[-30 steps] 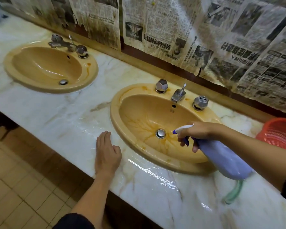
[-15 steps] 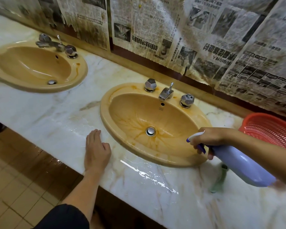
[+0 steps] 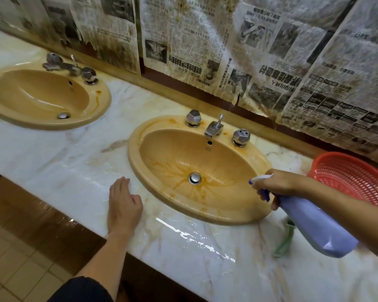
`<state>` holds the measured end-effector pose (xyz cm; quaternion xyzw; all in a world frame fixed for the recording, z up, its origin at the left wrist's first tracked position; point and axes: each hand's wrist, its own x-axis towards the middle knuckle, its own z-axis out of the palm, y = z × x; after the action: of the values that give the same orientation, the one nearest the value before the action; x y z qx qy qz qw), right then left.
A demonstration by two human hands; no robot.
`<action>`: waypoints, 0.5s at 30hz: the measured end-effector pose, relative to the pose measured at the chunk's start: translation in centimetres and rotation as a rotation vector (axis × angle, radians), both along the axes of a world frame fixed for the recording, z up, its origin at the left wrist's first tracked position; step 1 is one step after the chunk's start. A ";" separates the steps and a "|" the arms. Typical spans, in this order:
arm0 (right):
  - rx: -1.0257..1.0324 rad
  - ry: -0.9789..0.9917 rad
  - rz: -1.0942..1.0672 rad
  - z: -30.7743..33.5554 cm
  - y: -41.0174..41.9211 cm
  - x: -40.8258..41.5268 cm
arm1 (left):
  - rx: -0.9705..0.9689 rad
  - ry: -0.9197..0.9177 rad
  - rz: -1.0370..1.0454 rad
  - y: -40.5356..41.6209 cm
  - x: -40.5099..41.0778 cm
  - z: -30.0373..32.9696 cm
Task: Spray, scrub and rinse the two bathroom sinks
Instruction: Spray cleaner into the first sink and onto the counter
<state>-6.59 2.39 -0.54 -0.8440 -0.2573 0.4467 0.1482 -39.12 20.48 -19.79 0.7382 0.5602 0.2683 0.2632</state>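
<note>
Two yellow-tan oval sinks are set in a white marble counter. The near sink has orange streaks running to its drain and a chrome tap between two faceted knobs. The far sink lies at the left. My right hand grips a lilac spray bottle at the near sink's right rim, nozzle pointing left over the bowl. My left hand rests flat on the wet counter just left of the near sink.
A red mesh basket stands on the counter at the right. A green brush handle lies under the bottle. Stained newspaper covers the wall behind the sinks. Water pools on the counter's front. Tiled floor lies below left.
My right hand with the spray bottle has drawn back from over the drain to the sink's right rim. My left hand has stayed on the counter.
</note>
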 end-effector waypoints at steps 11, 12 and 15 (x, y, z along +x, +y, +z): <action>0.208 -0.080 -0.063 -2.9 5.3 -4.4 | -0.011 -0.011 0.012 0.0 0.0 0.2; 0.205 -0.091 -0.050 -3.1 5.6 -4.5 | -0.011 -0.009 0.011 0.0 0.0 0.2; 0.205 -0.071 -0.027 -3.1 6.6 -4.5 | 0.001 0.001 0.008 0.1 0.0 0.1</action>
<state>-11.07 8.98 -3.63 -0.8432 -0.2951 0.3858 0.2306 -39.11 20.54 -19.72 0.7361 0.5631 0.2696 0.2614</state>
